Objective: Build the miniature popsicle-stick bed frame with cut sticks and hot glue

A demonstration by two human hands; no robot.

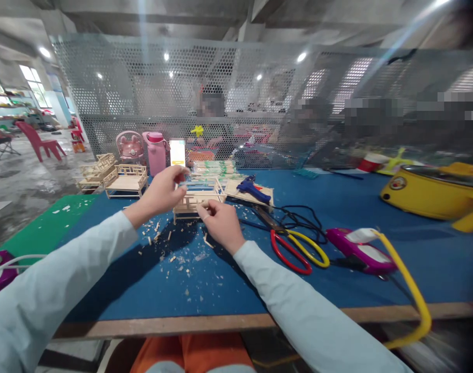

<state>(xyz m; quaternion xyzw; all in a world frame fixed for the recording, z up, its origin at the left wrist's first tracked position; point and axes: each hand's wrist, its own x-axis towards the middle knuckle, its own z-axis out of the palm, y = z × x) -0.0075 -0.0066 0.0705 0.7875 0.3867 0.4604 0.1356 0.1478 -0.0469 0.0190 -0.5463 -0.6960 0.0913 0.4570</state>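
Note:
A miniature wooden bench (189,199) made of thin sticks stands on the blue tabletop in front of me. My left hand (160,192) is over its left side, thumb and fingers apart, with nothing visible between them. At the bench's front right, my right hand (223,223) has thumb and fingertips pinched together on the front rail; the fingers hide that corner. Behind the bench lie several thin sticks (215,168) with green marks. A blue glue gun (254,189) rests on a wooden board right of the bench. Small stick offcuts (156,237) are scattered before my hands.
Finished-looking miniature benches (126,182) stand at the back left near a pink bottle (156,155) and a lit phone (177,153). Scissors (294,248), a purple power strip (362,251) with a yellow cable, and a yellow electric pot (426,191) are on the right. A perforated screen (143,88) stands behind.

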